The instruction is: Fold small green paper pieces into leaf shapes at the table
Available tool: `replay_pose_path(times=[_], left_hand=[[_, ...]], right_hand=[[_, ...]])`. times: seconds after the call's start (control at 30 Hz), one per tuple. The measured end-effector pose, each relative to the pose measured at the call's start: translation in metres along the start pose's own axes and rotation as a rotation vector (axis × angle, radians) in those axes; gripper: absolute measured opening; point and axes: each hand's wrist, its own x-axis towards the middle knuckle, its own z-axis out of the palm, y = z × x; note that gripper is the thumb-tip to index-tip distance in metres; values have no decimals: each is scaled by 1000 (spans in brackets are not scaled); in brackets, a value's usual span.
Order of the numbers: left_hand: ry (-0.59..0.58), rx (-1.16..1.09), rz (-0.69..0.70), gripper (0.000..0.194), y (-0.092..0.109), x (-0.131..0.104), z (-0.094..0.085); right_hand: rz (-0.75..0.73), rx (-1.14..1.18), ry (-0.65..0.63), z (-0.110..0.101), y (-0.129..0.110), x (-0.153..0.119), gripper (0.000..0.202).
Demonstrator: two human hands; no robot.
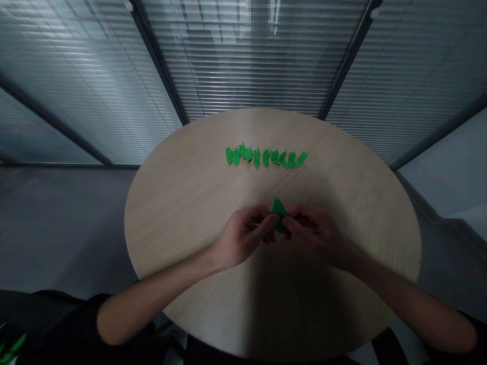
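Observation:
Over the middle of the round table, a small folded piece of green paper [279, 207] is pinched between both hands, its pointed end facing away from me. My left hand [247, 230] grips its left side between thumb and fingers. On the right side, my right hand [317, 230] closes on the same piece with thumb and fingertips. The fingers cover part of the lower half. Farther back lies a row of several small folded green paper pieces [266, 158], side by side, some touching or overlapping.
The round wooden table [175, 203] has its curved edge all around my forearms. Behind it stand glass panels with horizontal blinds [251, 76] and dark frames. Something green [15, 349] shows at the lower left corner. A dark shadow falls on the table's near part.

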Motion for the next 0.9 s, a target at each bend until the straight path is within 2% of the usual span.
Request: replay_pose_path(times=[0.13, 0.3, 0.47, 0.67, 0.9], left_hand=[[-10, 20, -20, 37, 0, -1, -1], [-6, 34, -60, 36, -2, -1, 0], [32, -21, -27, 39, -4, 2, 2], [82, -27, -21, 38, -7, 3, 3], [104, -102, 37, 32, -12, 4, 4]], right_hand=[[67, 98, -66, -1, 3, 2, 19], [171, 124, -83, -1, 1, 2, 20], [266, 141, -136, 3, -1, 1, 25], [270, 246, -242, 7, 1, 1, 30], [246, 265, -226, 10, -1, 0, 24]])
